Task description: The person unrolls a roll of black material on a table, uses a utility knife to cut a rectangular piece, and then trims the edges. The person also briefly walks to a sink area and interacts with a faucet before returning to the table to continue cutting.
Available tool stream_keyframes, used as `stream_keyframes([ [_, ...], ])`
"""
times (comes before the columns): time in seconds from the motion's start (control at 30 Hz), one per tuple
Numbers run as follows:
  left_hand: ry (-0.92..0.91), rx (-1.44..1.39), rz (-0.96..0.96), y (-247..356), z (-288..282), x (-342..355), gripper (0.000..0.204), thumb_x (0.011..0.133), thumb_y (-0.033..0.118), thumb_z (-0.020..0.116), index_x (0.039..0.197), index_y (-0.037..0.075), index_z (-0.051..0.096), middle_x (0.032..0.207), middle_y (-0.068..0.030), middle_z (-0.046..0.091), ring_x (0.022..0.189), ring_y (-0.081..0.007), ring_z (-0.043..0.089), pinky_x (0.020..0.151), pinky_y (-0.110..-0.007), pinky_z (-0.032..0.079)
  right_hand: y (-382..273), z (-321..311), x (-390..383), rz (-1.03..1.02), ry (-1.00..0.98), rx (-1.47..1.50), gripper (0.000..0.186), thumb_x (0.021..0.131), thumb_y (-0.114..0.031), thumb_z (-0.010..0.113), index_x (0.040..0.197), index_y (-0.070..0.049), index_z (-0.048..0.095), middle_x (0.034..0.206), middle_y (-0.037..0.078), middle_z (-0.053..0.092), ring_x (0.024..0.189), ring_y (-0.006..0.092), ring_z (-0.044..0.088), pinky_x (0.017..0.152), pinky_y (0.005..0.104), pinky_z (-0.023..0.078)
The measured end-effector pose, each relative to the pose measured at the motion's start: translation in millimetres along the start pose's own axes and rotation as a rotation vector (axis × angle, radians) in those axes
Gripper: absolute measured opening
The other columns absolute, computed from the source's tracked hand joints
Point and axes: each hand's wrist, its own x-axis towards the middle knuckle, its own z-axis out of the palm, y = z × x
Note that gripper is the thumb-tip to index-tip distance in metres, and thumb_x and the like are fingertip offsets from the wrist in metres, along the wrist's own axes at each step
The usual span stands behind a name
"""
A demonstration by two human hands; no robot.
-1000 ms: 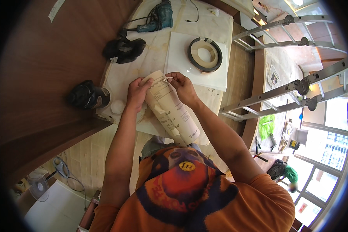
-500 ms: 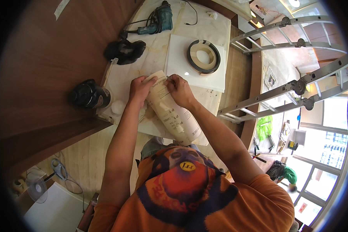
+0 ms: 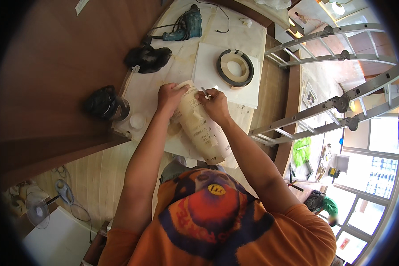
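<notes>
The fingers of the left hand (image 3: 169, 98) are clamped on the upper edge of a beige paper roll (image 3: 200, 128), the thumb on its outer face. The fingers of the right hand (image 3: 217, 105) are pinched together on a small greyish piece (image 3: 204, 92), too small to tell its kind, just beside the roll's upper right edge. The roll, marked with dark print, lies slanted in front of the person, its top between the two hands and its lower end toward the orange shirt (image 3: 217, 213), over the near part of the covered desk (image 3: 139, 99). Beyond the hands, a black and tan ring-shaped coil (image 3: 221, 67) lies on a white sheet (image 3: 248, 96). Farther left on the desk are a teal power drill (image 3: 193, 24) and a crumpled black thing (image 3: 148, 60). A dark canister (image 3: 103, 105) is at the left, near a small white round thing (image 3: 138, 120). To the right stand metal ladders (image 3: 312, 115), and well apart from the desk another person in green (image 3: 330, 206) bends near the windows (image 3: 365, 215)
</notes>
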Motion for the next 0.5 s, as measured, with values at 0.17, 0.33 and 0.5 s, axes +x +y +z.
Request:
stream_keyframes([
  [0.17, 0.013, 0.041, -0.013, 9.3, 1.0, -2.9, 0.035, 0.093, 0.027, 0.087, 0.109, -0.003, 0.079, 0.093, -0.0093, 0.079, 0.075, -0.0161, 0.072, 0.068, -0.034, 0.058, -5.4, 7.9, 5.9, -0.027, 0.052, -0.021, 0.027, 0.093, -0.021, 0.080, 0.101, 0.005, 0.078, 0.091, 0.024, 0.076, 0.083, 0.0411, 0.073, 0.079, 0.0473, 0.058],
  [0.33, 0.002, 0.024, -0.079, 2.4, -0.1, 6.2, 0.037, 0.093, 0.027, 0.088, 0.111, -0.003, 0.079, 0.094, -0.0096, 0.079, 0.077, -0.0168, 0.073, 0.069, -0.035, 0.058, -9.0, 15.2, -5.5, -0.252, 0.085, -0.108, 0.016, 0.100, -0.010, 0.067, 0.107, 0.005, 0.067, 0.102, 0.029, 0.070, 0.094, 0.0504, 0.068, 0.085, 0.0538, 0.054],
  [0.5, -0.023, 0.016, -0.125, 10.2, -2.4, 3.2, 0.039, 0.092, 0.028, 0.088, 0.113, -0.003, 0.079, 0.098, -0.0101, 0.080, 0.079, -0.0176, 0.074, 0.071, -0.035, 0.059, -21.9, 17.2, -27.9, -0.397, 0.022, -0.154, 0.018, 0.102, -0.010, 0.067, 0.113, 0.005, 0.065, 0.103, 0.026, 0.068, 0.091, 0.0428, 0.068, 0.082, 0.0481, 0.053],
])
